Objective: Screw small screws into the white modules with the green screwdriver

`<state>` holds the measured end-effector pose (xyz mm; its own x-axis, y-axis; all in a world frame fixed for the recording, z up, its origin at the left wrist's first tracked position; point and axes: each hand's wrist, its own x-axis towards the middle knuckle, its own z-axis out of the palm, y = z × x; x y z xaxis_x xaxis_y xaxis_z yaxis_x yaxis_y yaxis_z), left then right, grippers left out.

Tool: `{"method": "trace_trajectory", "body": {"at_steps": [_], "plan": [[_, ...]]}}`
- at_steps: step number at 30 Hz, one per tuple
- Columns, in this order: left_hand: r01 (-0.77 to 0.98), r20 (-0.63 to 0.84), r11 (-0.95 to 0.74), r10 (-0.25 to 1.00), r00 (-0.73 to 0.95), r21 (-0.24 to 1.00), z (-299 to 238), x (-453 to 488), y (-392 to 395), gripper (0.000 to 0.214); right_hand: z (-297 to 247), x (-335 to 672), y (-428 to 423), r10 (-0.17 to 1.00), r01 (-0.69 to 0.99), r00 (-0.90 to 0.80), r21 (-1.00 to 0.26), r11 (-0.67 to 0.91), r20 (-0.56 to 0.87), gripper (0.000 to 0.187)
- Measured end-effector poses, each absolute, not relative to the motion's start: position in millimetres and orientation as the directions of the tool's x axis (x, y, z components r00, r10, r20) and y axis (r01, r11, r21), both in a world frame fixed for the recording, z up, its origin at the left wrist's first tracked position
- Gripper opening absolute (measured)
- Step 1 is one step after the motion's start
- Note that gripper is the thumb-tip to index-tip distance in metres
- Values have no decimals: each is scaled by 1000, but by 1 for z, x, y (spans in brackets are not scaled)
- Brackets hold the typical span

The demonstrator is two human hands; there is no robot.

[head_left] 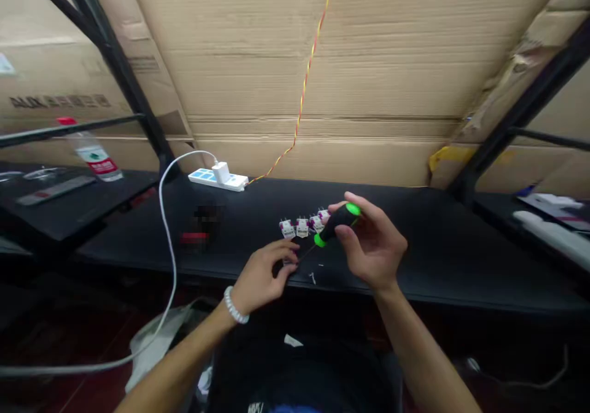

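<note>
My right hand point(375, 250) grips a screwdriver point(340, 224) by its black handle with green ends. Its thin shaft slants down to the left and reaches the fingertips of my left hand point(260, 278). Those fingers are pinched on a small white part point(289, 262) at the tabletop, mostly covered by the fingers. Just beyond sit several small white-and-purple parts with metal prongs point(302, 227), in a row; the right-hand ones are partly behind the screwdriver and hand. Small white scraps point(313, 278) lie near the front edge, right of my left hand.
On the black table point(437, 247), a white power strip point(207, 178) with a charger point(221, 171) stands at the back left. A white cable point(166, 228) hangs over the left front. A red-capped bottle point(98, 158) stands farther left. Black metal posts point(131, 90) flank the table.
</note>
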<state>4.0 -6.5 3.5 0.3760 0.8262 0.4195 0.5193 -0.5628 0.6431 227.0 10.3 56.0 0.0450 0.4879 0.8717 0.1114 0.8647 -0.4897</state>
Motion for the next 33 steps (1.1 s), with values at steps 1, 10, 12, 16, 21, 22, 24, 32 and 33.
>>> {"method": "trace_trajectory", "body": {"at_steps": [1, 10, 12, 16, 21, 22, 24, 32, 33], "plan": [[516, 420, -562, 827, 374, 646, 3, 4, -6, 12, 56, 227, 11, 486, 115, 45, -488, 865, 873, 47], [502, 423, -550, 835, 353, 667, 3, 7, -8, 10, 62, 221, 15, 466, 210, -23, -451, 867, 885, 49], [503, 421, -542, 840, 342, 674, 3, 7, -8, 10, 65, 219, 15, 470, 237, -34, -450, 861, 882, 49], [510, 428, -541, 841, 331, 669, 2, 9, -9, 10, 73, 213, 16, 426, 325, -44, -390, 861, 904, 46], [520, 429, -538, 843, 324, 664, 8, 11, -11, 10, 87, 203, 16, 292, 388, -74, -242, 889, 953, 40], [527, 427, -535, 845, 322, 660, 9, 12, -11, 11, 88, 200, 16, 272, 399, -75, -221, 890, 959, 39], [540, 423, -533, 846, 324, 652, 10, 12, -12, 11, 88, 194, 19, 268, 394, -72, -219, 892, 961, 40], [496, 435, -545, 838, 329, 676, 4, 12, -10, 10, 80, 177, 37, 272, 392, -70, -225, 892, 960, 43], [499, 435, -546, 838, 330, 673, 4, 13, -10, 10, 82, 178, 37, 248, 408, -88, -192, 893, 965, 43]]}}
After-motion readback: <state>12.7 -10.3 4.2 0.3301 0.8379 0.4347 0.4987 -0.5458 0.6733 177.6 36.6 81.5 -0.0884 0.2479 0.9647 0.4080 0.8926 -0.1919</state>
